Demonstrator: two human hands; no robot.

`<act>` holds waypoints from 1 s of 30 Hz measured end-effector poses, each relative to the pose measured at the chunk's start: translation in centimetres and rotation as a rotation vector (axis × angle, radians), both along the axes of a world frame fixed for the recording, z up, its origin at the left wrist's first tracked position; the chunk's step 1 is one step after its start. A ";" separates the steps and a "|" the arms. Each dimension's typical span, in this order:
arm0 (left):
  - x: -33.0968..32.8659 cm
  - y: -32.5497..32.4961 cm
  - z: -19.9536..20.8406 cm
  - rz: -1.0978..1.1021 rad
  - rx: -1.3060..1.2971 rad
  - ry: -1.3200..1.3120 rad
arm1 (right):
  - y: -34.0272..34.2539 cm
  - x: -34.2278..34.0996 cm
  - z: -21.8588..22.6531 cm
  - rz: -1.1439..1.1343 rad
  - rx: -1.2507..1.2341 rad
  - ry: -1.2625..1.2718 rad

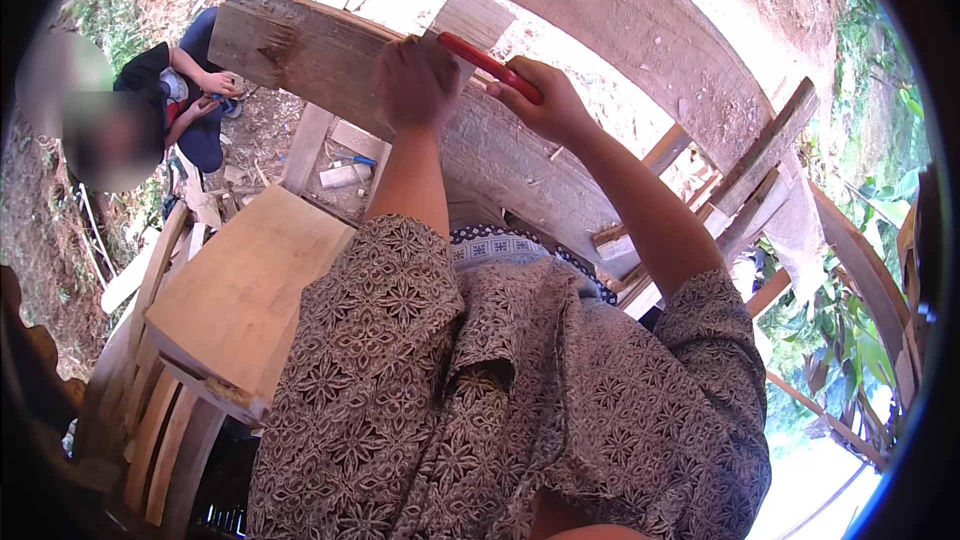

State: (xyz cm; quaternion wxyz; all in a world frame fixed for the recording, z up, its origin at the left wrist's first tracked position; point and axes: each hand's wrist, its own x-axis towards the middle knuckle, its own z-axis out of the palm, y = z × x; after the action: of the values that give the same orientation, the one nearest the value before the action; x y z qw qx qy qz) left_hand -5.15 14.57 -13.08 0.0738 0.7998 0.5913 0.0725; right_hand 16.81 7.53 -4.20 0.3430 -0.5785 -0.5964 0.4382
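Observation:
My left hand [415,83] is closed around the lower end of a small wooden piece [470,20] that stands up against a long weathered plank [300,45]. My right hand [545,100] grips a red-handled tool [488,65] whose handle runs across toward the left hand. The tool's working end is hidden behind my left hand. Both forearms reach up from my patterned shirt [480,390].
A pale wooden board [240,290] lies flat at lower left on a slatted frame. Another person [190,90] crouches on the ground at upper left among wood scraps. Rough timber beams [750,180] cross on the right, with green foliage beyond.

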 end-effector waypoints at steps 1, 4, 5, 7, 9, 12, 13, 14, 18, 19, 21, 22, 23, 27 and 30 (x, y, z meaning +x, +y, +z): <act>-0.1 0.1 0.0 -0.005 -0.005 -0.012 | -0.5 0.2 -0.2 -0.013 -0.041 -0.003; -0.3 0.2 -0.2 0.022 -0.051 0.004 | -2.3 1.3 0.2 -0.024 -0.138 -0.043; -0.1 0.1 -0.2 0.025 -0.033 0.006 | -3.3 1.9 1.1 -0.018 -0.155 -0.082; -0.1 -0.2 0.0 0.024 0.043 0.011 | -5.4 3.4 3.4 0.009 -0.190 -0.134; 0.1 -0.5 0.8 0.027 0.090 -0.004 | -7.7 5.3 6.7 0.024 -0.242 -0.157; 0.8 -0.3 2.2 0.048 0.092 -0.040 | -9.7 7.6 12.5 0.018 -0.355 -0.180; 0.7 -0.3 2.2 0.045 0.104 -0.044 | -10.0 8.3 13.9 0.033 -0.345 -0.202; 0.5 -0.3 2.3 0.041 0.115 -0.045 | -10.2 8.7 15.1 0.048 -0.335 -0.221; 0.2 -0.1 2.6 0.036 0.126 -0.066 | -9.0 8.2 18.8 0.065 -0.336 -0.290; 0.1 0.0 2.9 0.035 0.103 -0.054 | -8.8 7.9 19.4 0.044 -0.328 -0.307; 0.0 0.2 3.2 0.038 0.096 -0.042 | -8.5 7.5 20.3 0.002 -0.313 -0.338; 0.0 0.2 3.2 0.035 0.106 -0.048 | -8.6 7.3 21.0 -0.001 -0.339 -0.346; 0.0 0.1 3.1 0.033 0.116 -0.053 | -8.7 7.2 21.6 -0.004 -0.366 -0.352; -0.2 0.3 3.0 0.035 0.100 -0.066 | -7.4 6.1 23.7 0.017 -0.451 -0.315; 0.3 0.2 3.1 0.048 0.043 -0.110 | -6.4 5.6 23.3 0.063 -0.405 -0.336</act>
State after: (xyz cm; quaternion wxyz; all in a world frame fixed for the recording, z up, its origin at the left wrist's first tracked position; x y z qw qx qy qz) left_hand -4.80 14.75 -10.02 0.0871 0.7815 0.6038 0.1307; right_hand 22.38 1.15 19.07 0.1027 -0.6813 -0.5629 0.4566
